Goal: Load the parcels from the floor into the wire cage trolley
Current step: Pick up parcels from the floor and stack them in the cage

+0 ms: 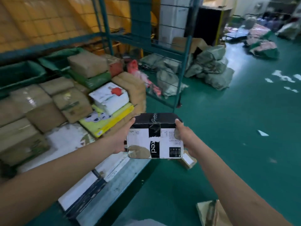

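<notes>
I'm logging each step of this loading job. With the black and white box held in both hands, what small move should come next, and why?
Probably carry the black and white box forward and left into the trolley. The left hand and right hand grip its ends, it hangs above the trolley's near edge, and bare white floor lies just before the yellow parcel.

Green floor (228,128), glossy, with white painted markings (283,77) far right. Grey-green woven sacks (211,66) heaped beside the cage's far corner. Further sacks and bundles (260,39) far right. Dark cabinet (208,22) at far wall.
</notes>
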